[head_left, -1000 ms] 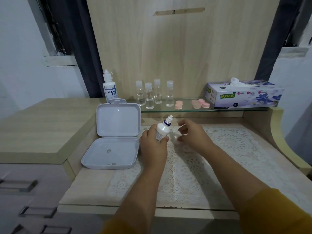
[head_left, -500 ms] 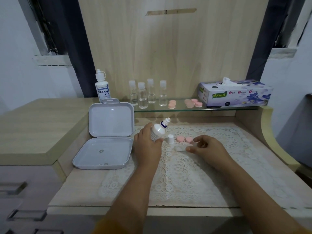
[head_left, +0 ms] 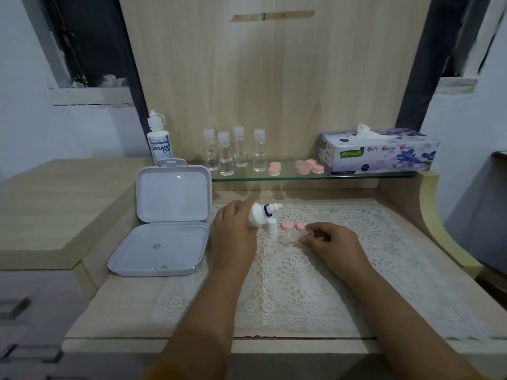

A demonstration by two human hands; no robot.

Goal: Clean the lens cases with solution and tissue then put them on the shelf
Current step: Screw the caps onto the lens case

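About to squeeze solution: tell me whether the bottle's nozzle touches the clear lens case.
Apart. The head view shows the small bottle tilted in the left hand, nozzle pointing right above the lace mat, with open gap down to the clear lens case pinched by the right hand.

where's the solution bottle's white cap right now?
In the head view the white cap stands upright on the lace mat, centre frame, between the tilted solution bottle in the left hand and the two pink lids.

desk: lace mat, open white box | glass shelf: tissue box
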